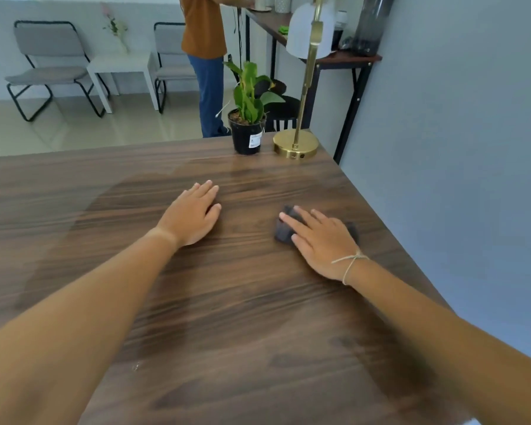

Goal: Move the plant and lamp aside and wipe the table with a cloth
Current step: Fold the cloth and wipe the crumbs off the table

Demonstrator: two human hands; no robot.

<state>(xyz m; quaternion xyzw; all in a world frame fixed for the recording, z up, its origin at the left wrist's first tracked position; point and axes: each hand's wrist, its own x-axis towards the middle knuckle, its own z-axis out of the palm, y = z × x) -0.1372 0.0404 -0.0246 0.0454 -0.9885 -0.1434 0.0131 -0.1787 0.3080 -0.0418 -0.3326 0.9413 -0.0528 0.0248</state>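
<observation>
wiping the counter (74, 191) with a dark cloth (284, 230) pressed flat under the open right hand (321, 240).
left hand (193, 213) lies open and empty, left of the cloth; plant (248, 118) and lamp (295, 144) stand beyond the cloth at the far edge, so a long forward sweep could knock either over.

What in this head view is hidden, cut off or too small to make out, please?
- cloth: mostly covered by the right hand.
- lamp: top cut by the frame's upper edge.
- plant pot label: print too small to read.
- left hand: palm underside hidden.
</observation>
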